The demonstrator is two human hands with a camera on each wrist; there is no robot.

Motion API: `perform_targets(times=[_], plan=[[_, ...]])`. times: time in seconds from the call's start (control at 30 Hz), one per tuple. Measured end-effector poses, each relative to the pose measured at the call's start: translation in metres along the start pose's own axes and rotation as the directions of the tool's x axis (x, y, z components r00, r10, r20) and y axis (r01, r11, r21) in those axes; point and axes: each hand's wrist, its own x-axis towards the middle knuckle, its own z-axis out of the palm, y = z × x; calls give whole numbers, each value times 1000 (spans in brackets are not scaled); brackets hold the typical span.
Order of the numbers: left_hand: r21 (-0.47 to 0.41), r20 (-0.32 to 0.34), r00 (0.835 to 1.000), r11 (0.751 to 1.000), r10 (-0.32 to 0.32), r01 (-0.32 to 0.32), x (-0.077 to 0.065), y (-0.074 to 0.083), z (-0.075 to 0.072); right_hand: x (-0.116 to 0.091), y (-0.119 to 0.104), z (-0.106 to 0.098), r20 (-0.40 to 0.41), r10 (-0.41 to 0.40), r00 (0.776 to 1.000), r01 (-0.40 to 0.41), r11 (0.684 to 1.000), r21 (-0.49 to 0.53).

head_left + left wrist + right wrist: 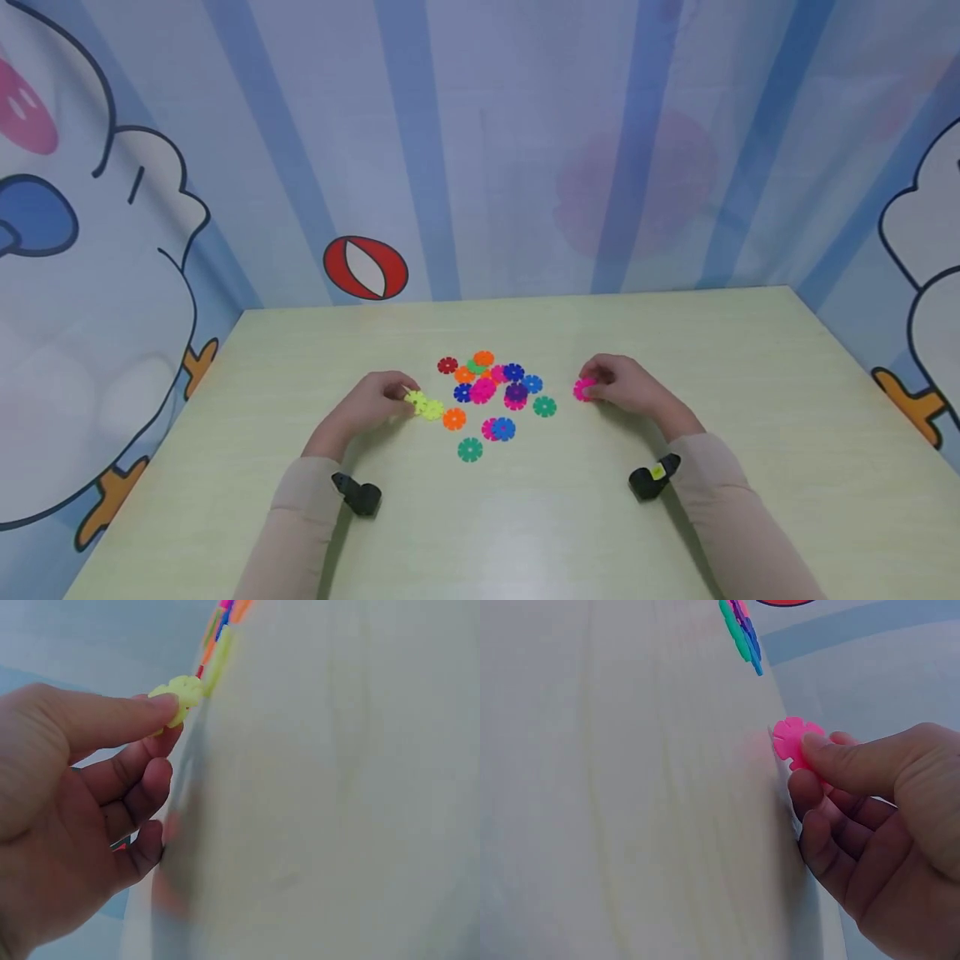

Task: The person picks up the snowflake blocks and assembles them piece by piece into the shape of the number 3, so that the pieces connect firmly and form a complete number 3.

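My left hand [378,402] pinches a yellow notched plastic disc [184,696] between thumb and forefinger at the pile's left side. A second yellow disc [432,409] lies on the table right beside it, overlapping it in the head view. On the pile's right, my right hand [624,385] pinches a pink notched disc [789,741] by its edge, its other fingers curled below. Between the hands lies a loose pile of flower-shaped discs, among them a pink disc [482,391], an orange disc [454,419] and a green disc [545,407].
The pale wooden table [495,533] meets a blue striped backdrop [510,167] with cartoon prints. Nearer the front lie a green disc [470,450] and a blue disc [503,429] overlapping a pink one. A dark red disc [447,365] sits at the back left of the pile.
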Motion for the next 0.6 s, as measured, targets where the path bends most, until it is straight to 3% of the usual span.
perform_targets(times=[0.23,0.4,0.6], plan=[[-124,-20,999,991,42,-44,-4,8,1,-4,-10,4,0,4,1000,-4,999,51],[-254,18,994,962,110,-102,-6,22,8,-5,-23,7,6,-39,999,38,997,67],[-332,51,986,934,161,-135,-8,37,17,-8,-38,9,34,-65,997,61,993,99]])
